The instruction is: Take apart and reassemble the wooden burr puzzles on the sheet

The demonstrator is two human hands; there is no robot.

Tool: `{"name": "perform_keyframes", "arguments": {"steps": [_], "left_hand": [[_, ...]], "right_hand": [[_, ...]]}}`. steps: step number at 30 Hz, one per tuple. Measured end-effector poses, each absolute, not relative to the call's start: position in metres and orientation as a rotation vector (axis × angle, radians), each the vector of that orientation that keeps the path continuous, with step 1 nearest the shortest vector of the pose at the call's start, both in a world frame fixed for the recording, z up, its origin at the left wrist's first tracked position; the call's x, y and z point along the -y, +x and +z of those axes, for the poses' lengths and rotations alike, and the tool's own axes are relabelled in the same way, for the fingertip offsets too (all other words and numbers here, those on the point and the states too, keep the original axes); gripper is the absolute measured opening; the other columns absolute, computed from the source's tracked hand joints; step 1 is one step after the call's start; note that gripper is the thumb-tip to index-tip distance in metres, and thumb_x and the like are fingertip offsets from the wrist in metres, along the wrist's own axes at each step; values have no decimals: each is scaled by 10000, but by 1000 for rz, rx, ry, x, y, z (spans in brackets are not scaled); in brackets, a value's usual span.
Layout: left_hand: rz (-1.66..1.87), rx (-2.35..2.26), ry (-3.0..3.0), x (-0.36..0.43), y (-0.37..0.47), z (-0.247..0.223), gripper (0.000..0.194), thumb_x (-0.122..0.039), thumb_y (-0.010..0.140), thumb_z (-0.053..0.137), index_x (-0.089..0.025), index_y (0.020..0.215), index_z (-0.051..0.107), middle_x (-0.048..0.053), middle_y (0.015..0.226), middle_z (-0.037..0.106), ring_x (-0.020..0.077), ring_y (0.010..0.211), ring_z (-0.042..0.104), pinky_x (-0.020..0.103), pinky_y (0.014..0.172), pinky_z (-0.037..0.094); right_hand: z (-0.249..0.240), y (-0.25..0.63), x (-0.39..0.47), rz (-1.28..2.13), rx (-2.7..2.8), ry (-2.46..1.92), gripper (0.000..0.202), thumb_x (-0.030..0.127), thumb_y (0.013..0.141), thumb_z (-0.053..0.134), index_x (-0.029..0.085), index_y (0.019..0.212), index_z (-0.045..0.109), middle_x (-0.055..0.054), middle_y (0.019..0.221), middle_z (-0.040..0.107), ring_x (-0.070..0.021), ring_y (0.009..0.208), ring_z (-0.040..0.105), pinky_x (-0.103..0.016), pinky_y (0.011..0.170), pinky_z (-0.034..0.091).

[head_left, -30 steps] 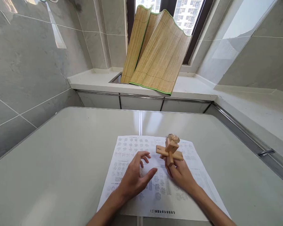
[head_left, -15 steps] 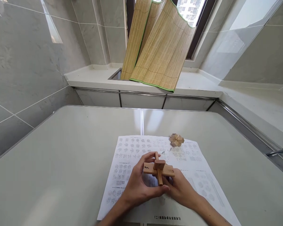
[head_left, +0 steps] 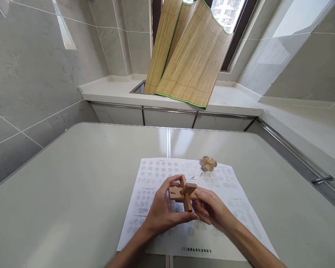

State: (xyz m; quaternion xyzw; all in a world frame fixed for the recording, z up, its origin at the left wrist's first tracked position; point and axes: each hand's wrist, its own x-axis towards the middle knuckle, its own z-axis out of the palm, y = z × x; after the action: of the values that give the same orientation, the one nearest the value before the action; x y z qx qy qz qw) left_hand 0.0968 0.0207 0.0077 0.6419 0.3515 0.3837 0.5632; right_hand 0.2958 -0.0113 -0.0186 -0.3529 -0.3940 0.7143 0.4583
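Since half a second ago, we see that the right hand [head_left: 213,206] has come up from under the wooden cross [head_left: 187,190] to its right arm, and the cross has turned a little. It is held up over the middle of the printed sheet [head_left: 152,238], which is our landmark. The left hand [head_left: 163,214], above the sheet's left half, has its fingers curved around the cross, gripping one bar between the fingertips at the far end and the thumb at the near end. The right hand, above the sheet's right half, pinches the cross's right arm with thumb and fingers. We see a dark mark on its left arm. A second wooden piece [head_left: 208,163] sits at the sheet's far edge, right of centre. Under the sheet lies the pale tabletop [head_left: 72,186]; well beyond it stands a bamboo mat [head_left: 194,63]
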Motion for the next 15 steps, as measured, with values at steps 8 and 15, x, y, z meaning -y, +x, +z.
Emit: {"name": "perform_keyframes", "arguments": {"steps": [8,15], "left_hand": [[895,-848,1579,-20,98,11,949,-383,596,998,-279,1402,509,69,1162,689,295,1057,696,433,923,574],[903,-869,1677,-21,99,9,976,-401,572,1006,-267,1398,504,72,1135,710,291,1051,684,426,933,557]], "right_hand": [[-11,299,11,1779,921,-889,374,518,967,685,161,862,646,91,502,441,-45,370,296,-187,396,275],[-15,298,10,1829,900,-836,357,502,959,701,154,894,655,92,494,446,-47,360,301,-181,371,254]]}}
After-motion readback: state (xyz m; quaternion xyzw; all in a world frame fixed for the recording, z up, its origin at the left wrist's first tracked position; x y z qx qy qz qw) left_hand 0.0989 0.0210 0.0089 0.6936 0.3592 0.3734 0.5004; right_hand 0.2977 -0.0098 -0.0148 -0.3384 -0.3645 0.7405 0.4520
